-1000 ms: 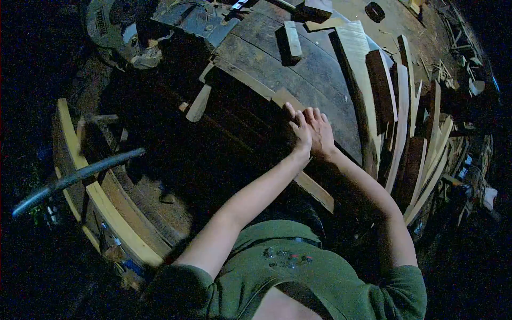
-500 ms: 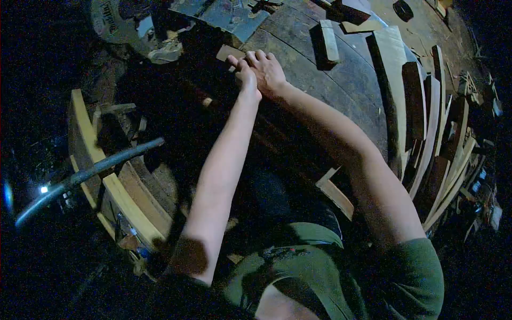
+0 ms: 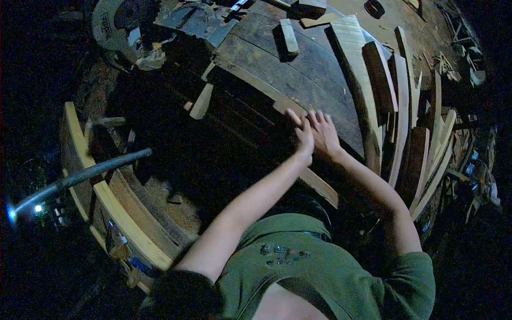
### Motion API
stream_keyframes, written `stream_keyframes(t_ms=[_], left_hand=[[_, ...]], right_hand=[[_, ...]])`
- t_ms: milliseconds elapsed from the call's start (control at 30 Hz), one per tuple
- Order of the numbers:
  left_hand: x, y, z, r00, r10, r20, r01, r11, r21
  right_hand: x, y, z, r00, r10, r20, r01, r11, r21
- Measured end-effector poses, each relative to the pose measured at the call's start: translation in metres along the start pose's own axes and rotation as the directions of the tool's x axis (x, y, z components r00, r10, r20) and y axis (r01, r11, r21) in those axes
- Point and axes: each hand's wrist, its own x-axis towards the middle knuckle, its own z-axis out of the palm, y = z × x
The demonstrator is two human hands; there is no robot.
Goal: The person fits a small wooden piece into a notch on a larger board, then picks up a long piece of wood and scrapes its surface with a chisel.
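Observation:
My left hand (image 3: 304, 140) and my right hand (image 3: 324, 134) are side by side, touching, over a long narrow board (image 3: 322, 188) at the near edge of the worktable. A flat brown block (image 3: 282, 105) sticks out beyond the fingers of my left hand, and its rest is hidden under the hands. Both hands appear to press on this block. The fingers of my right hand reach forward over the board's far side, slightly blurred. The middle of the board is covered by my hands.
On the worktable (image 3: 256, 42) lie a short wood block (image 3: 289, 36) and a wide pale plank (image 3: 354, 69). Several curved wood strips (image 3: 400, 112) lean at the right. A circular saw (image 3: 114, 32) stands at the far left. A curved yellowish wooden frame (image 3: 120, 213) and a dark bar (image 3: 85, 175) are nearer.
Both hands and the brown block have slid toward me and to the right along the board. The board's far stretch and a pale wedge of wood are now uncovered. The view has shifted a little.

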Motion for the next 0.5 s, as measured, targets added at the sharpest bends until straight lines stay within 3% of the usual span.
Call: stream_keyframes(t_ms=[33, 67, 133, 267, 333, 433, 467, 500], left_hand=[[-0.006, -0.015, 0.004, 0.990, 0.133, 0.055, -0.140, 0.978, 0.154], [-0.022, -0.024, 0.009, 0.943, 0.294, 0.155, -0.312, 0.943, 0.110], [-0.008, -0.048, 0.014, 0.869, 0.457, 0.190, -0.483, 0.867, 0.127], [0.000, -0.037, 0.015, 0.871, 0.466, 0.158, -0.467, 0.884, -0.032], [0.002, -0.001, 0.005, 0.895, 0.444, 0.045, -0.445, 0.896, 0.000], [0.025, 0.048, -0.025, 0.874, 0.487, -0.010, -0.487, 0.873, -0.033], [0.025, 0.069, -0.035, 0.921, 0.388, -0.048, -0.388, 0.922, 0.013], [0.067, 0.064, -0.047, 0.889, 0.441, -0.123, -0.444, 0.896, 0.009]], right_hand=[[-0.020, 0.004, -0.007, 0.997, 0.023, 0.071, -0.026, 0.999, 0.035], [-0.035, 0.008, -0.014, 0.989, 0.044, 0.143, -0.054, 0.996, 0.070], [-0.047, 0.014, -0.011, 0.996, 0.036, 0.087, -0.039, 0.999, 0.028], [-0.028, 0.010, -0.016, 0.986, 0.064, 0.155, -0.087, 0.985, 0.147], [0.002, 0.006, -0.011, 0.999, -0.039, -0.010, 0.039, 0.999, 0.032], [0.067, -0.008, -0.012, 0.997, -0.071, -0.012, 0.072, 0.994, 0.080], [0.089, -0.012, -0.014, 0.994, -0.103, -0.023, 0.104, 0.992, 0.066], [0.112, -0.017, -0.007, 0.993, -0.115, -0.039, 0.118, 0.990, 0.079]])
